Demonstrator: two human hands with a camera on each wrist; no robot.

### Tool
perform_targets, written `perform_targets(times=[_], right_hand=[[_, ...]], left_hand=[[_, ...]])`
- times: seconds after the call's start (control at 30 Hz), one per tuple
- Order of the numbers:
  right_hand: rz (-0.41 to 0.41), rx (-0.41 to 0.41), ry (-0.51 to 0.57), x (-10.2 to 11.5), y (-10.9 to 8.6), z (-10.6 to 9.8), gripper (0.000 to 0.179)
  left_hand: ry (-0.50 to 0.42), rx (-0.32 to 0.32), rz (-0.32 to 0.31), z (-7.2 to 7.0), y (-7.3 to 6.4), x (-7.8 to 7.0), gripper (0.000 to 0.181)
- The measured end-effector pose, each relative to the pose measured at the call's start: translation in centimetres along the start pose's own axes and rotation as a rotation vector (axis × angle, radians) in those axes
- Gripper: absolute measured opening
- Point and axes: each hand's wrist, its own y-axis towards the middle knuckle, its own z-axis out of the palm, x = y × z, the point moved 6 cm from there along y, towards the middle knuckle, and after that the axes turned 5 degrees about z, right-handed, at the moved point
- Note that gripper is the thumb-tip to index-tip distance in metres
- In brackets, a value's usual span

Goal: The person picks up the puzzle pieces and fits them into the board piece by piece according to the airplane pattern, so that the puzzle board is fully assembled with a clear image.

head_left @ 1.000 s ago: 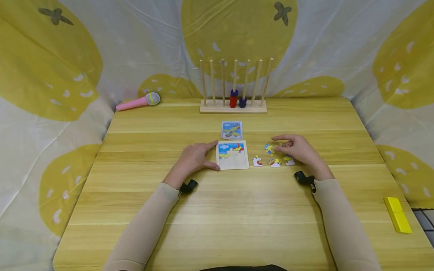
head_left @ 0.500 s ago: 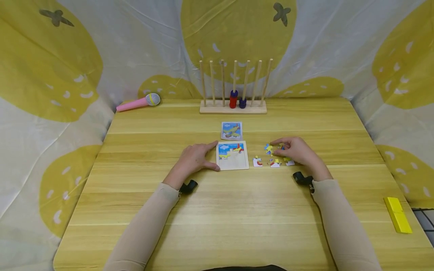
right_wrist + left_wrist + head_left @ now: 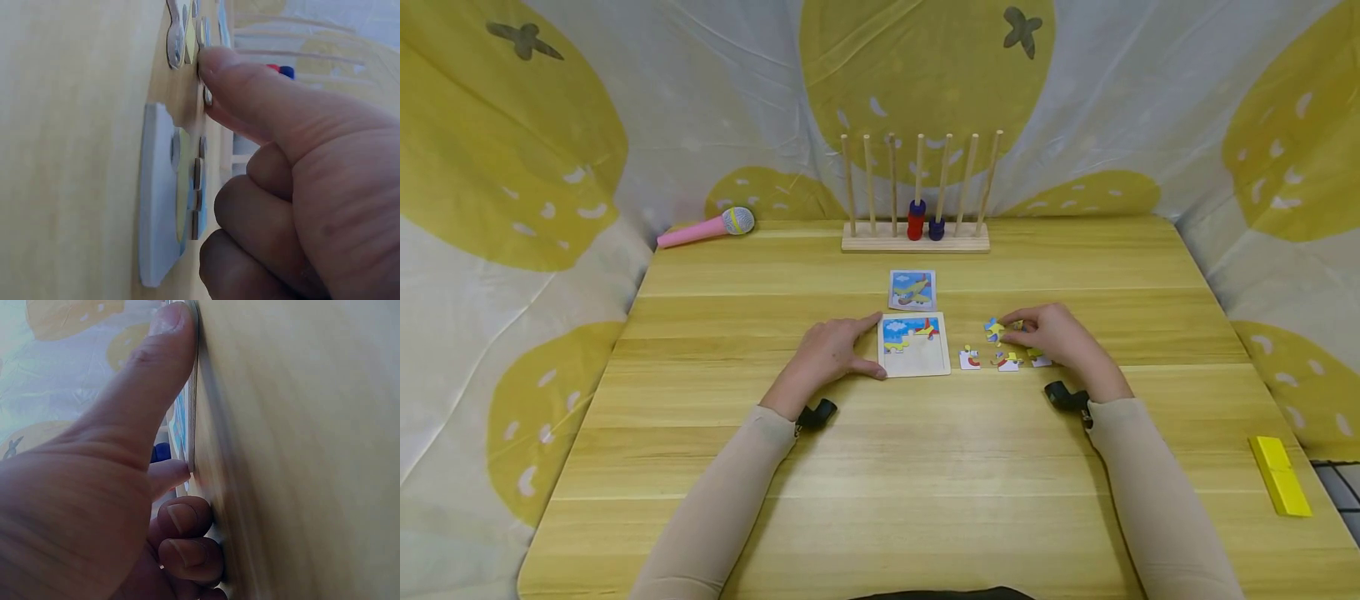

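My left hand (image 3: pixel 831 350) holds the wooden puzzle board (image 3: pixel 925 363) at its left side, thumb at the near corner and index finger at the far one. In the left wrist view the thumb lies along the board's edge (image 3: pixel 192 431) and the other fingers curl against the table. Airplane pieces fill the board's upper part; its lower part is bare wood. To the right, my right hand (image 3: pixel 1054 335) pinches a blue and yellow puzzle piece (image 3: pixel 993 330) between thumb and index finger. Several loose pieces lie around it, including a white-edged piece (image 3: pixel 159 200) under the curled fingers.
An airplane picture card (image 3: pixel 913 289) lies just beyond the board. Farther back stand a wooden peg rack (image 3: pixel 880 243) with red and purple rings and a pink toy microphone (image 3: pixel 703 229). A yellow block (image 3: pixel 1279 477) lies near the right table edge.
My right hand has shifted slightly left and its thumb and index finger have closed on the blue and yellow puzzle piece. The left hand and board have stayed in place.
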Motion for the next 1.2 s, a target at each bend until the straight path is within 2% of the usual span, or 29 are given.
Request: perform_targets(times=[0.17, 0.33, 0.57, 0.73, 0.97, 1.2], right_hand=[[-0.060, -0.035, -0.052, 0.9, -0.3, -0.2, 0.031], [-0.108, -0.049, -0.031, 3.0, -0.5, 0.1, 0.033], [-0.191, 0.042, -0.016, 8.7, 0.0, 3.5, 0.031], [-0.245, 0.042, -0.067, 11.5, 1.1, 5.5, 0.031], [-0.274, 0.020, -0.151, 12.6, 1.9, 6.4, 0.034], [-0.274, 0.015, -0.159, 12.7, 2.1, 6.6, 0.033]], left_hand=[[-0.006, -0.006, 0.005, 0.0, 0.0, 0.0, 0.109], [-0.002, -0.001, 0.002, 0.0, -0.1, 0.0, 0.109], [0.008, -0.006, 0.009, -0.1, -0.2, 0.0, 0.109], [0.012, -0.004, 0.012, -0.2, -0.1, 0.0, 0.109], [0.010, 0.010, 0.010, 0.0, 0.1, -0.1, 0.109], [-0.001, 0.004, 0.002, 0.0, 0.0, 0.0, 0.109]])
